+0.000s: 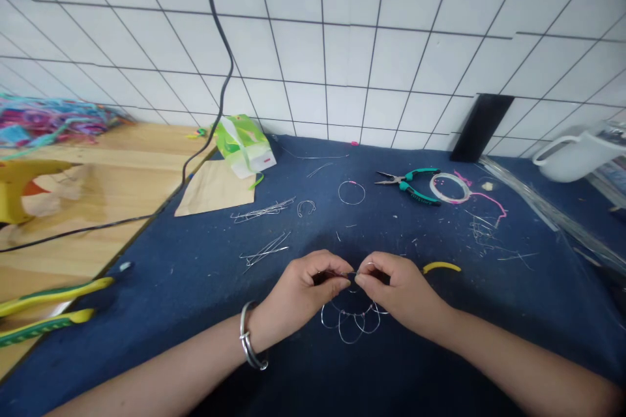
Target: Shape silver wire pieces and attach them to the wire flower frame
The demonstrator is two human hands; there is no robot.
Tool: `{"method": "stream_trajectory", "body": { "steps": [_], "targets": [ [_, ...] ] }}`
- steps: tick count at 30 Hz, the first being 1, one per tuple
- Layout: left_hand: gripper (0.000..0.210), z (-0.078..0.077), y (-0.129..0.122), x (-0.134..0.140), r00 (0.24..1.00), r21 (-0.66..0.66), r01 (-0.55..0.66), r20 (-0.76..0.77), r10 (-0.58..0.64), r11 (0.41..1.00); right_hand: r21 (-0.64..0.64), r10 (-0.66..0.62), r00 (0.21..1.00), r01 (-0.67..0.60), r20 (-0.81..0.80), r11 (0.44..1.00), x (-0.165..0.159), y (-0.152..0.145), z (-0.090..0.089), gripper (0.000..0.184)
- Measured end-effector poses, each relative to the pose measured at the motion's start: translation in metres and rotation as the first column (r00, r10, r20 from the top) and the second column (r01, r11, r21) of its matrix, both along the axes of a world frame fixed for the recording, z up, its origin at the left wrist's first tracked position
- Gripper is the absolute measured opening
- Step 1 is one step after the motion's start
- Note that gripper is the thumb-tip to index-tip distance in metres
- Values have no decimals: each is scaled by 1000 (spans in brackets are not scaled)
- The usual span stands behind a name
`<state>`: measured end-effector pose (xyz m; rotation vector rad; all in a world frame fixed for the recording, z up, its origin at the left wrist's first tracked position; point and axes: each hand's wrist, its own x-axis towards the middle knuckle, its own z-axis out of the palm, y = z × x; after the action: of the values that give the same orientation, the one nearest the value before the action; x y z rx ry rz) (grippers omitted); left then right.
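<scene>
My left hand [313, 280] pinches thin silver wire between thumb and forefinger, near the middle of the blue cloth. Facing it, my right hand [394, 280] pinches the wire as well, a small gap apart. Below both hands hangs a wire ring with petal-like wire loops [349, 332], with small pinkish beads where the loops meet the ring. My fingers partly hide its upper side. Beyond the hands lies a single wire ring [351, 193] with a bit of pink at its top.
Long-nose pliers [411, 186], a white spool [448, 187] with pink cord and wire scraps [483, 231] lie at right. At left are straight wires [264, 210], a tissue pack [244, 146], yellow-green handles [53, 306] and a yellow glue gun [24, 186]. A black cable [225, 78] crosses there. A white pitcher [577, 156] stands far right.
</scene>
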<state>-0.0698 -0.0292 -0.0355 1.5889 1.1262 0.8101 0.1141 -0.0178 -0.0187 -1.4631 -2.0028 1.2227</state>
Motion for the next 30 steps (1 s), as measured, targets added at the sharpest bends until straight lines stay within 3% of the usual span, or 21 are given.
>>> {"method": "stream_trajectory", "body": {
  "steps": [4,8,12,30],
  "targets": [
    [13,-4,-1,0,994,-115,-22,108,34,993,-32,-9,999,8,-40,999,2,1,3,11],
    [3,-3,0,-1,994,-143,-30,102,45,989,-61,-20,998,16,-59,998,3,0,5,12],
    [6,-2,0,-1,985,-203,-41,156,74,978,-87,-22,994,13,-105,996,3,1,5,9],
    [9,-4,0,-3,976,-240,-36,201,86,970,-36,-93,982,88,-162,995,5,0,3,6]
  ]
}}
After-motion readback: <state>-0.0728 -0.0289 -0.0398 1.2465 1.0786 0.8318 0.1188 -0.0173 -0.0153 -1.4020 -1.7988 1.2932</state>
